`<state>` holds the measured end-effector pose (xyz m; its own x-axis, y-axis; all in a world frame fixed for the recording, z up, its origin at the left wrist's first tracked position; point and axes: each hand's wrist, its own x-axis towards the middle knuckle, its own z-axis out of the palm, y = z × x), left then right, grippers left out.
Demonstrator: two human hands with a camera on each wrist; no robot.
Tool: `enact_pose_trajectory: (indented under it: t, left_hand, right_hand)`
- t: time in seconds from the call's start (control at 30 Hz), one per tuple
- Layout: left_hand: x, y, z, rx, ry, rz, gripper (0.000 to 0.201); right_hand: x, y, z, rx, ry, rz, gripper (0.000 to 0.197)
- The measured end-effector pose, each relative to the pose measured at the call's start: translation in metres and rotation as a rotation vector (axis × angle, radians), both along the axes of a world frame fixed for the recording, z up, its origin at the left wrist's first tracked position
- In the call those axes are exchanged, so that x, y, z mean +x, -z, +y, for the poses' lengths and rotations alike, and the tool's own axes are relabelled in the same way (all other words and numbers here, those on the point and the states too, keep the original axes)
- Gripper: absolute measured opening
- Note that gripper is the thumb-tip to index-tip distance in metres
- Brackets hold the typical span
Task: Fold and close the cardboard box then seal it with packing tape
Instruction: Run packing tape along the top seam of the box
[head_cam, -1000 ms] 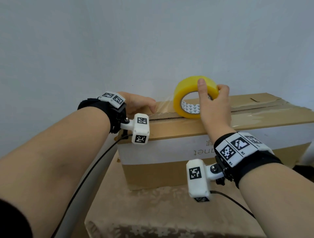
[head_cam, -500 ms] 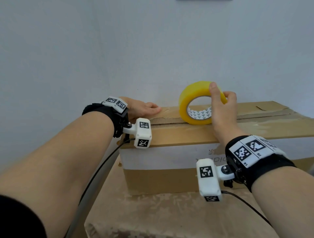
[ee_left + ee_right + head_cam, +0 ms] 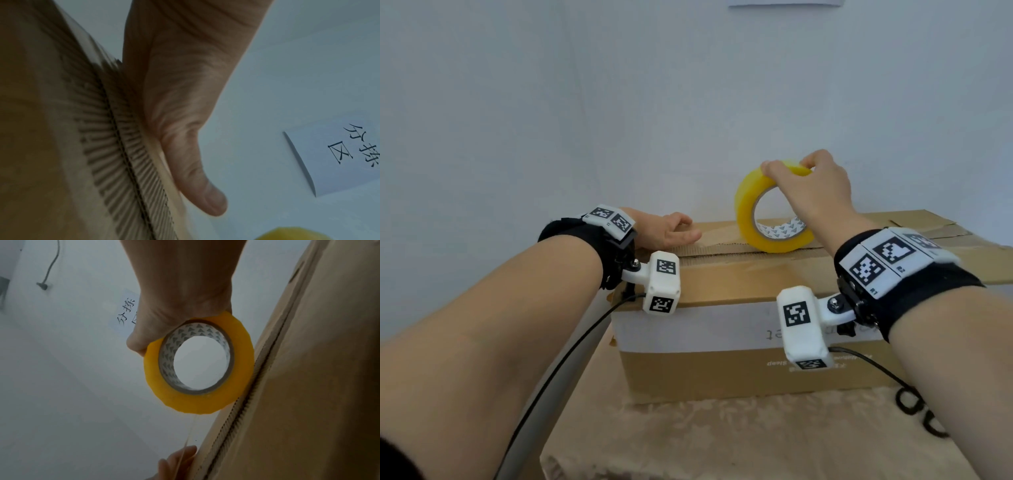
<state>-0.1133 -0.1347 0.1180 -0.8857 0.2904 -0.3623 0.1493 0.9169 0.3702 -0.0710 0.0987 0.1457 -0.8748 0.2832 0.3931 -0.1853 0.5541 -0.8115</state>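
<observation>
1. The yellow tape roll (image 3: 770, 212) is gripped at its top by the right hand (image 3: 813, 186), fingers curled over the rim.
2. The roll is held upright on edge, touching the top of the cardboard box (image 3: 722, 284) at the seam between its 2 closed flaps.
3. The left hand (image 3: 661, 231) is laid flat, fingers relaxed, on the box's left end, where the clear tape strip (image 3: 190, 433) drawn from the roll is pressed down.
4. The box is set on a beige patterned cloth (image 3: 722, 442).
</observation>
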Motion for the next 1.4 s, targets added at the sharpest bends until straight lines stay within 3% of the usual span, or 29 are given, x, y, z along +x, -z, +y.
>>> enact_pose_trajectory:
  t: [0.13, 0.33, 0.5, 0.63, 0.83, 0.93, 1.03, 1.23, 1.4]
  left_hand:
    - [-0.003, -0.003, -0.002, -0.077, -0.02, -0.008, 0.079]
    - [-0.004, -0.002, 0.005, -0.164, 0.002, 0.056, 0.082]
    - [-0.005, 0.002, 0.01, -0.276, 0.012, 0.146, 0.097]
    - [-0.006, 0.004, 0.018, -0.464, 0.056, 0.239, 0.091]
    - [-0.003, 0.0, 0.043, -0.783, 0.107, 0.295, 0.089]
    - [0.007, 0.012, 0.05, -0.718, 0.041, 0.355, 0.082]
    - [0.028, 0.021, 0.041, -0.565, -0.09, 0.271, 0.081]
    - [0.07, 0.019, 0.013, -0.401, -0.139, 0.197, 0.073]
    - [0.076, 0.021, 0.072, -0.339, -0.039, 0.194, 0.08]
  right_hand:
    - [0.001, -0.002, 0.0, 0.112, -0.013, -0.01, 0.052]
    - [-0.001, -0.007, -0.006, 0.343, 0.028, -0.005, 0.06]
    - [-0.001, 0.002, -0.009, 0.435, 0.045, -0.002, 0.064]
    - [-0.002, 0.012, -0.007, 0.425, 0.029, 0.015, 0.071]
    - [0.004, 0.033, 0.0, 0.223, -0.002, 0.052, 0.079]
    - [0.008, 0.038, -0.002, 0.193, 0.007, 0.064, 0.08]
    - [0.008, 0.035, -0.003, 0.17, 0.004, 0.052, 0.08]
    - [0.012, 0.033, -0.001, 0.182, -0.033, 0.035, 0.081]
    - [0.018, 0.029, 0.007, 0.157, -0.104, -0.023, 0.08]
